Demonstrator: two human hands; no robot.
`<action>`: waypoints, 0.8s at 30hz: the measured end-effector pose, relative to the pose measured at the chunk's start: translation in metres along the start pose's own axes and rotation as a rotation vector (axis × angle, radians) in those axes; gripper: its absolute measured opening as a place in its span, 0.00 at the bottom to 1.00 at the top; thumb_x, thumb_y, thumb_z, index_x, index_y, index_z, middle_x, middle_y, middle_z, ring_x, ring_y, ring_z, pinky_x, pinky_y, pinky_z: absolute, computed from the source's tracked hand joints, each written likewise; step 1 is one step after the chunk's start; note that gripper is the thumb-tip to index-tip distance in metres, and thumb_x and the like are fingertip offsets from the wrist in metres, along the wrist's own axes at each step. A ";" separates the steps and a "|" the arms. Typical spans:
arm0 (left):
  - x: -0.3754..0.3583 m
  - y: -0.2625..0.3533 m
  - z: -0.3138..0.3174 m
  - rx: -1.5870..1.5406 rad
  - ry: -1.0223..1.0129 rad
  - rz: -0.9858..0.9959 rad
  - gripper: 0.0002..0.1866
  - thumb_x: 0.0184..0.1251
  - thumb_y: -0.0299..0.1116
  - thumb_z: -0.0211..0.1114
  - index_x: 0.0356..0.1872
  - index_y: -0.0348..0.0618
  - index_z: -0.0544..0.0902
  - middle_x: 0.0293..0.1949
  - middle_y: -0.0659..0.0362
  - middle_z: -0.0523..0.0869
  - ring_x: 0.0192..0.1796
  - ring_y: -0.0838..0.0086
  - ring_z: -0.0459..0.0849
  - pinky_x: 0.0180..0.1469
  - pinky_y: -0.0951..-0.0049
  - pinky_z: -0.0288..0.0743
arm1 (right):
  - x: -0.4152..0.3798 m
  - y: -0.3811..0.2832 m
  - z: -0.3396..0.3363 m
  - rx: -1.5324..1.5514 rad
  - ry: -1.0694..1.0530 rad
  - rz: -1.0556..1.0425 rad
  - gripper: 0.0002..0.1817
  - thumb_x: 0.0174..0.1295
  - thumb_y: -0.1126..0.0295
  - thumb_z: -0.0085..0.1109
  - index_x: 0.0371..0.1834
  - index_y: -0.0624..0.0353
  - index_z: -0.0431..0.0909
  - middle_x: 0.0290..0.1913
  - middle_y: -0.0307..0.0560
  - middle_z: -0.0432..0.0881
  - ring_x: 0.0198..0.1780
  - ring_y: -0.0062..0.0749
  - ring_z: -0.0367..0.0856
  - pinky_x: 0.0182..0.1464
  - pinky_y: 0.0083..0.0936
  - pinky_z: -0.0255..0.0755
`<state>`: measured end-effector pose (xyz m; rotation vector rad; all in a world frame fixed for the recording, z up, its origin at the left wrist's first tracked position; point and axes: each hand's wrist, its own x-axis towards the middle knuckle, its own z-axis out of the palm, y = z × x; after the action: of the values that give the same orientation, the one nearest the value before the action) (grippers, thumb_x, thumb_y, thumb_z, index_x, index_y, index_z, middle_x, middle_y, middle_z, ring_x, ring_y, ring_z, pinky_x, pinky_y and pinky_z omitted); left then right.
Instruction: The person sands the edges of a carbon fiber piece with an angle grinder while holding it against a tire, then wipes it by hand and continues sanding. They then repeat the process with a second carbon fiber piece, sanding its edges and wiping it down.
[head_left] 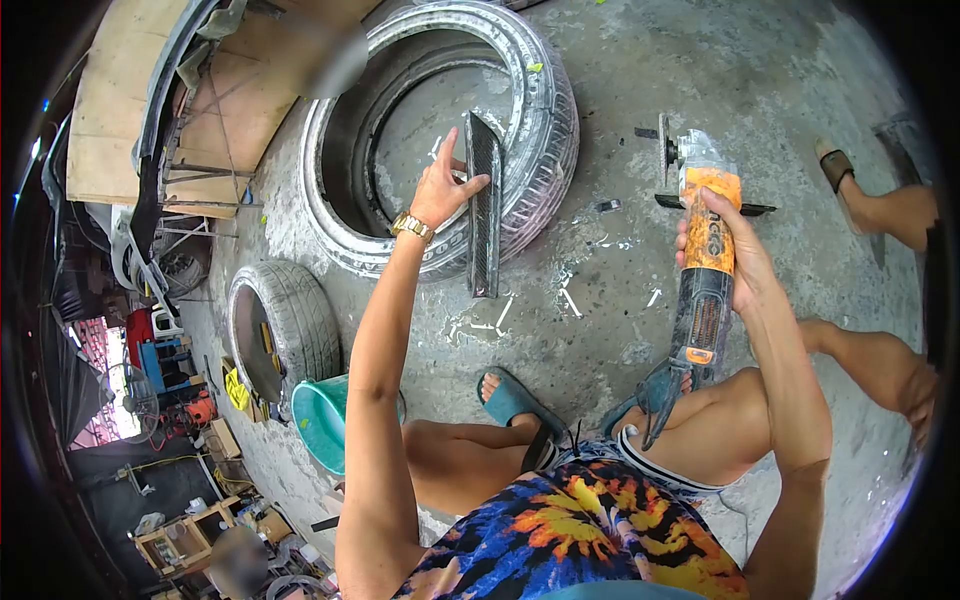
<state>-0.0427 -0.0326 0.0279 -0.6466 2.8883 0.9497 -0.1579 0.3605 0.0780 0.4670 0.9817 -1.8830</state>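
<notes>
A long dark textured strip (484,215) lies across the near right part of a large tire (540,130) on the concrete floor. My left hand (447,190) is at the strip's left edge, fingers spread, with the thumb touching its surface. On the right, my right hand (735,245) is wrapped round the body of an orange and black angle grinder (710,270). The grinder's head and disc point away from me, above the floor. Under it, a dark flat piece (757,209) sticks out to the right.
A smaller tire (300,320) and a teal basin (320,425) stand at the left. White scraps (570,298) lie on the floor. Another person's legs (880,370) are at the right edge. Wooden panels (110,120) lean at the upper left.
</notes>
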 end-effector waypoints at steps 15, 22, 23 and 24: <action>-0.027 -0.065 0.003 0.161 0.081 -0.119 0.36 0.74 0.62 0.41 0.70 0.44 0.68 0.64 0.44 0.76 0.68 0.52 0.71 0.71 0.60 0.60 | 0.008 -0.001 -0.012 -0.084 -0.053 -0.025 0.20 0.66 0.52 0.60 0.45 0.58 0.75 0.31 0.45 0.80 0.29 0.31 0.81 0.31 0.30 0.80; -0.073 -0.095 0.010 0.309 0.091 -0.216 0.34 0.76 0.60 0.36 0.53 0.43 0.81 0.48 0.44 0.85 0.51 0.52 0.84 0.56 0.56 0.75 | 0.009 0.001 -0.014 -0.104 -0.094 0.004 0.18 0.68 0.53 0.58 0.45 0.58 0.75 0.32 0.43 0.78 0.31 0.29 0.80 0.32 0.28 0.80; -0.070 -0.094 0.007 0.359 0.016 -0.282 0.33 0.75 0.60 0.38 0.48 0.42 0.83 0.43 0.44 0.86 0.48 0.52 0.85 0.52 0.56 0.77 | 0.010 0.002 -0.014 -0.086 -0.098 -0.001 0.18 0.68 0.53 0.58 0.46 0.57 0.75 0.33 0.43 0.78 0.32 0.29 0.80 0.32 0.27 0.80; -0.072 -0.091 0.008 0.282 0.122 -0.297 0.33 0.74 0.61 0.39 0.43 0.42 0.84 0.39 0.44 0.87 0.45 0.52 0.85 0.50 0.55 0.77 | 0.010 0.003 -0.014 -0.065 -0.102 -0.009 0.17 0.69 0.53 0.57 0.46 0.56 0.75 0.33 0.43 0.77 0.32 0.29 0.80 0.32 0.27 0.80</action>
<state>0.0588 -0.0671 -0.0182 -1.0956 2.8325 0.4717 -0.1613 0.3651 0.0614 0.3259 0.9757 -1.8583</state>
